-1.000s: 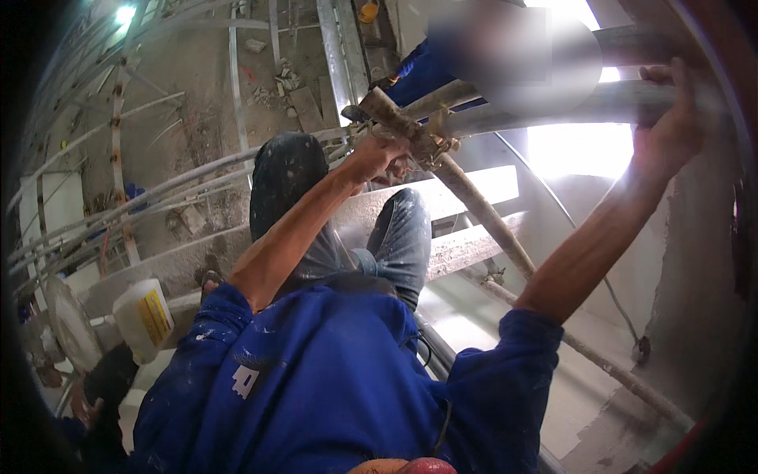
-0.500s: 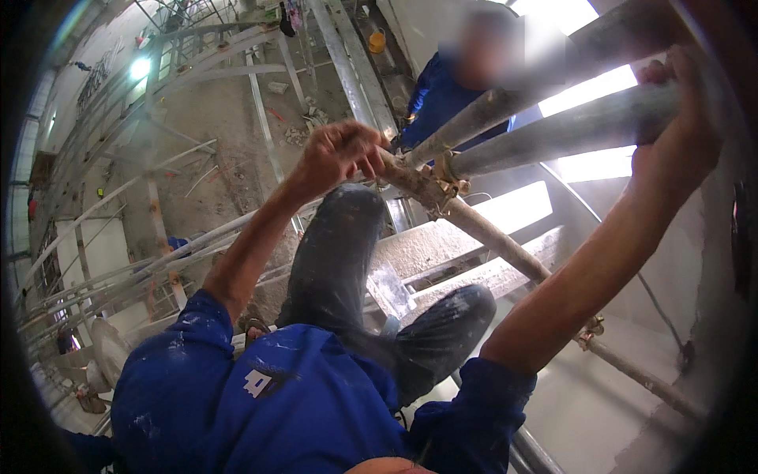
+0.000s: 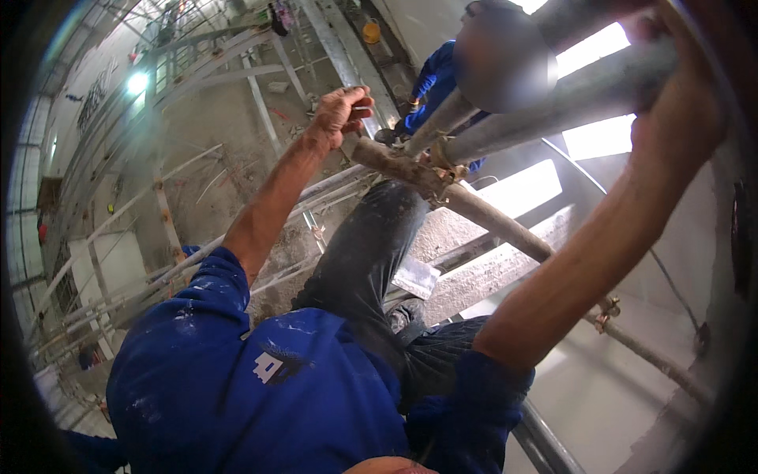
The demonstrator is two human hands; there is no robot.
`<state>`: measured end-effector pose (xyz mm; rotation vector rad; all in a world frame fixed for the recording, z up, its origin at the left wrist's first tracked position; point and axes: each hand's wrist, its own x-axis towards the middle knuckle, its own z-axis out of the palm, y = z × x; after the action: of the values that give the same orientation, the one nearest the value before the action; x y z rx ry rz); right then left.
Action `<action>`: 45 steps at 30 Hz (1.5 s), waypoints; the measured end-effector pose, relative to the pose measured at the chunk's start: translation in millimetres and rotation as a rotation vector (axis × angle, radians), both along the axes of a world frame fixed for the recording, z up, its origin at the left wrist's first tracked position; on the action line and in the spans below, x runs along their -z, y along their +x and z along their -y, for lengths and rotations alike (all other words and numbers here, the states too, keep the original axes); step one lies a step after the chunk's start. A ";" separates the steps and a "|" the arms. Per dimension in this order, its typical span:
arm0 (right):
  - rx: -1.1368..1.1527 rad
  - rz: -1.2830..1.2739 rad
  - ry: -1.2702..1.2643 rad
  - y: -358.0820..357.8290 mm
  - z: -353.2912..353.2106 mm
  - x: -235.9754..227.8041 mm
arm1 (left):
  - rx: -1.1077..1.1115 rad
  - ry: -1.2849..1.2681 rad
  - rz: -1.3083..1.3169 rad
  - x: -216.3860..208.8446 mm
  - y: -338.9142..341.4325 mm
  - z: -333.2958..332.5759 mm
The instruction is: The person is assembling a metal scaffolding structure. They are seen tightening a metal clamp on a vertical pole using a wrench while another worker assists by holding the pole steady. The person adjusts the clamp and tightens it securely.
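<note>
Rusty pipe (image 3: 410,170) slanting across the scaffold is gripped at its upper end by the closed left hand (image 3: 341,114), while the right hand (image 3: 679,118) is wrapped around a grey tube (image 3: 553,103), where both grips are best kept firm.

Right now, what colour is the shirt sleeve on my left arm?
Blue, flecked with pale paint spots on the left sleeve; clearest in the head view.

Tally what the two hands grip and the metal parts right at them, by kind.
Hands: 2, left hand, right hand
Rusty diagonal tube: 1
Grey horizontal tubes: 2
Coupler clamp: 1
Total: 6
</note>
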<state>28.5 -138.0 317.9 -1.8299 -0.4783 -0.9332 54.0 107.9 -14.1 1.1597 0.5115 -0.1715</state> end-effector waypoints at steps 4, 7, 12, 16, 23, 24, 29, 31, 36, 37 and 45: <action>-0.089 0.066 -0.019 -16.6 -29.6 19.9 | 0.011 0.078 0.049 -6.3 14.1 -0.7; -0.156 0.032 0.019 -33.2 -44.0 37.4 | 0.085 0.385 0.384 -29.1 1.2 5.0; -0.241 -0.080 0.083 -64.9 -37.2 87.7 | 0.609 0.727 0.898 -45.1 -171.5 90.5; -0.345 -0.153 0.137 -78.3 1.6 125.0 | 0.986 1.325 0.665 109.2 -185.1 224.9; -0.330 -0.214 0.147 -88.9 78.6 198.3 | 1.339 1.541 0.504 227.8 -181.5 281.2; -0.337 -0.217 0.147 -93.1 83.5 202.3 | 1.366 1.538 0.499 235.5 -184.6 285.2; -0.341 -0.232 0.192 -115.4 97.1 218.7 | 1.560 1.496 0.495 258.1 -214.3 283.1; -0.352 -0.239 0.219 -121.0 91.9 218.8 | 1.631 1.451 0.495 258.8 -233.1 271.1; -0.304 -0.237 0.242 -124.1 103.6 222.9 | 1.799 1.211 0.662 260.8 -257.8 302.5; -0.371 -0.232 0.251 -129.1 98.3 219.4 | 1.732 1.206 0.690 254.3 -261.5 312.5; -0.330 -0.261 0.240 -128.4 113.1 229.0 | 1.341 1.244 1.107 237.4 -192.2 494.3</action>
<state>-99.9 -251.1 88.9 -1.5664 -0.4651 -0.4959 -138.3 -386.4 -251.5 2.3735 -1.4347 -0.3179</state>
